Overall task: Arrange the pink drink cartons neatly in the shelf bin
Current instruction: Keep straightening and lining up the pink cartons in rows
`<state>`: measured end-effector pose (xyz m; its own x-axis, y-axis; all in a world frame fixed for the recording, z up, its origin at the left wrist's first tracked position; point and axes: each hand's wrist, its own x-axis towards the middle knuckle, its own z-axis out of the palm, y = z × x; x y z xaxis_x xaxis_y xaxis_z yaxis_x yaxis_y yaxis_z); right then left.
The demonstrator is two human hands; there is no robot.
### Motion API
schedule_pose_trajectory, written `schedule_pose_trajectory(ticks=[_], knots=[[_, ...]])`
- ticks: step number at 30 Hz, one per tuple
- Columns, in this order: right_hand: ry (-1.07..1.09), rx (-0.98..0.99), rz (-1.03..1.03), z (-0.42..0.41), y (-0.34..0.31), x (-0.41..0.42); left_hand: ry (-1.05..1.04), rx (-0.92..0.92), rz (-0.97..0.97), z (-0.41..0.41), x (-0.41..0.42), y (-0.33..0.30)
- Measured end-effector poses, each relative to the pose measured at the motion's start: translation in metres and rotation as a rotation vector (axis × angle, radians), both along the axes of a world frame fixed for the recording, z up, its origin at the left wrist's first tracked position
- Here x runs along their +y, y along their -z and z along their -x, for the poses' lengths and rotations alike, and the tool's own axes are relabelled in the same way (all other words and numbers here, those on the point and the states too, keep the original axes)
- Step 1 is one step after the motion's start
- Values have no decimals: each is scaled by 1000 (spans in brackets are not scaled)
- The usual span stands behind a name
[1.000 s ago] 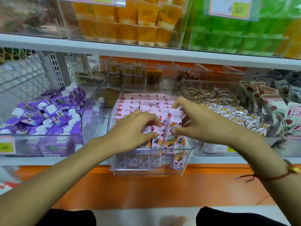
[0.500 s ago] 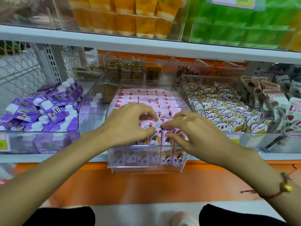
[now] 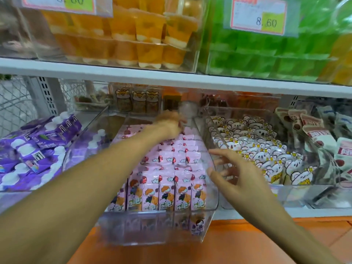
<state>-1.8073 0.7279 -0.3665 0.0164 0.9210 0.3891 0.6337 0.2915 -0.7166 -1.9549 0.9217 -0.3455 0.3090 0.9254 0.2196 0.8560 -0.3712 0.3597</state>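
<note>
reaching over the pink cartons [image 3: 172,168], the left hand [image 3: 170,123] sits at the back of the clear bin [image 3: 152,231]; blur hides its fingers, so their state cannot be told. the right hand [image 3: 240,180] hovers by the bin's right wall, fingers spread, holding nothing. cartons stand in upright rows inside the bin on the shelf.

White shelf boards [image 3: 171,78], orange floor [image 3: 238,244], wire mesh panel [image 3: 13,103] at left

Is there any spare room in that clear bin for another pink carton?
Hardly. The pink cartons pack the clear bin from front to middle. The one bare strip runs along the right wall, beside the right hand. The left hand blocks the back.
</note>
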Motion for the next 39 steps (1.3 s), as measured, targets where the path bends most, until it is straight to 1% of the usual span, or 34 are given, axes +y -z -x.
schedule_pose_trajectory(ticks=[3,7,8,10,11,14,16,19,21,22,25,28,31,33,35,37,39], knots=[[-33,40,30,-2,1,3,7,113,32,-13,10,2],[-37,68,45,-3,4,5,-38,113,-59,-21,14,2],[-37,72,46,-3,4,5,-44,137,-76,-22,14,1],[-37,75,54,-3,4,3,-62,186,-74,-24,14,-1],[-40,68,57,-3,4,3,-74,164,-64,-25,14,-1],[-44,40,58,-3,2,2,-111,22,-102,-26,14,-1],[-40,30,55,-3,2,2,-148,-126,-144,-25,11,-5],[-32,41,56,-1,0,4,-130,-479,-82,-20,0,-15],[-11,66,49,0,-3,5,-82,-815,16,-14,-20,-19],[13,63,30,1,-6,6,-80,-937,17,-9,-32,-20],[92,3,-103,10,-18,4,-146,-1056,-147,10,-71,-22],[59,-16,-223,28,-31,-3,-33,-1262,-180,27,-119,-26],[-63,-59,-153,47,-36,-12,66,-1310,-109,36,-162,-22],[-162,-17,-123,55,-36,-14,112,-1338,-67,39,-178,-20],[-188,55,-122,58,-37,-15,131,-1345,-40,41,-185,-17],[-168,190,-72,58,-38,-15,130,-1319,-54,44,-189,-11],[-167,419,15,59,-38,-14,137,-1220,-104,48,-191,-3]])
